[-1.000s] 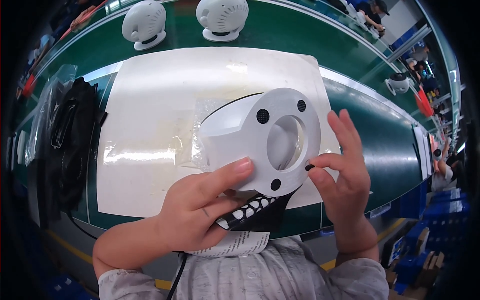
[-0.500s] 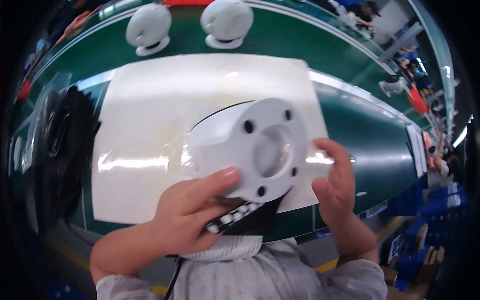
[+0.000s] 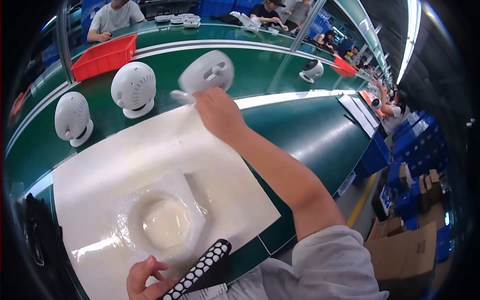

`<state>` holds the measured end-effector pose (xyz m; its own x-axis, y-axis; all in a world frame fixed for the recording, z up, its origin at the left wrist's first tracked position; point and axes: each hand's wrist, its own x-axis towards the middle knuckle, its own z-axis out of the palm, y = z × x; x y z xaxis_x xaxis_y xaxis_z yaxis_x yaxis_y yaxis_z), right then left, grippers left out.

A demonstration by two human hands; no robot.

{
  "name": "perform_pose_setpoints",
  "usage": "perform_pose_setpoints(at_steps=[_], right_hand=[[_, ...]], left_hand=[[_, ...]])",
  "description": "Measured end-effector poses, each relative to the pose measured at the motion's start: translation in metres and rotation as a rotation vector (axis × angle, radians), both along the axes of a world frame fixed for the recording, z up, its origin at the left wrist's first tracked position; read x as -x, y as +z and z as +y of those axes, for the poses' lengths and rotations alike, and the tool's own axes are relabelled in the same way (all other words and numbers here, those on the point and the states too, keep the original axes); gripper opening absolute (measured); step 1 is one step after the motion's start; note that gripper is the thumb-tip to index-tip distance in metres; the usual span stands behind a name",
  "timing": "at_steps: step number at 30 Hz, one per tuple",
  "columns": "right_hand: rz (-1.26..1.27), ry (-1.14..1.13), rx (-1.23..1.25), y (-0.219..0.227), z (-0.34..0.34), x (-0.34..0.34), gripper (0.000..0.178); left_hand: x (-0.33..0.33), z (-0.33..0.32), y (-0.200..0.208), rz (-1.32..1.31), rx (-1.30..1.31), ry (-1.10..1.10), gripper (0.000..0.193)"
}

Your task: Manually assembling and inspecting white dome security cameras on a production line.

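Stretched out to the far side, my right hand (image 3: 220,112) grips a white rounded device (image 3: 207,72) by its lower part near the disc base. The device is tilted and blurred by motion, over the far edge of the pale sheet. Low at the near left, my left hand (image 3: 145,281) is partly cut off by the frame, its thumb and fingers closed at a black strip with rows of white dots (image 3: 202,267). Beyond that hand, a white foam block with a round hollow (image 3: 182,195), covered in clear film, rests on the pale sheet (image 3: 150,142).
Two similar white devices (image 3: 134,90) (image 3: 74,117) stand at the far left on the green belt (image 3: 270,72), near a red bin (image 3: 106,57). Dark bagged material (image 3: 40,230) lies at left. Co-workers sit across the belt; cardboard boxes (image 3: 407,250) stand at right.
My right hand has moved far forward and now holds the device, which was tipped with its dotted base showing. My left hand has let go of it and drawn back. The foam block is uncovered.
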<state>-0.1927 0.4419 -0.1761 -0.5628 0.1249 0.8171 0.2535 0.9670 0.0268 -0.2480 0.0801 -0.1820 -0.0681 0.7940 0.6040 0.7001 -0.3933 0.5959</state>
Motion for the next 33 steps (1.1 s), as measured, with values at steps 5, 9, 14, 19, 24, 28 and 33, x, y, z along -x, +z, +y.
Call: perform_pose_setpoints(at_steps=[5, 9, 14, 19, 24, 28, 33], right_hand=[[-0.229, -0.380, -0.029, -0.038, 0.082, 0.014, 0.013], [-0.421, -0.539, 0.044, -0.046, 0.072, 0.039, 0.009], [-0.217, -0.229, 0.199, -0.007, 0.007, 0.081, 0.014], [-0.653, -0.104, 0.513, 0.013, -0.055, 0.136, 0.026], [-0.407, -0.150, 0.338, -0.045, -0.056, 0.180, 0.025], [0.053, 0.035, 0.148, -0.038, -0.035, 0.170, 0.023], [0.185, 0.185, 0.217, 0.013, -0.082, 0.116, 0.020]], left_hand=[[0.013, -0.006, 0.003, -0.015, 0.023, -0.022, 0.015], [0.018, -0.010, 0.012, -0.029, 0.067, -0.007, 0.017], [0.030, -0.007, 0.018, -0.051, 0.099, -0.051, 0.022], [0.044, -0.014, 0.001, -0.056, 0.133, -0.045, 0.029], [0.052, -0.021, 0.001, -0.051, 0.117, -0.031, 0.037], [0.056, -0.025, 0.005, -0.032, 0.093, -0.041, 0.037], [0.064, -0.034, 0.010, -0.045, 0.136, -0.078, 0.030]])
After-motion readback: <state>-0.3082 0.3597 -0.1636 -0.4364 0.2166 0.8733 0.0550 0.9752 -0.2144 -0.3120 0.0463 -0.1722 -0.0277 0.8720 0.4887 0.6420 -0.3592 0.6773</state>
